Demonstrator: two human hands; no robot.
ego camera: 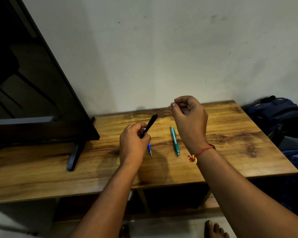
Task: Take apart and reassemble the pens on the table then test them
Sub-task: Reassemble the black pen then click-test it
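My left hand (pixel 133 143) grips a black pen barrel (pixel 149 125) that slants up and to the right above the wooden table (pixel 230 152). Just below that hand a blue pen (pixel 149 149) lies on the table, its tip toward me and most of it hidden by the hand. A teal pen (pixel 175 140) lies to the right of it, tip toward me. My right hand (pixel 189 117) is raised above the table with curled fingers and pinches a thin small part (pixel 183 108) between thumb and fingertips; what the part is, I cannot tell.
A black flat screen (pixel 33 91) on a stand (pixel 74 155) fills the left side of the table. A pale wall rises behind. Dark blue bags (pixel 273 112) lie off the table's right edge. My feet (pixel 215 229) show on the floor below.
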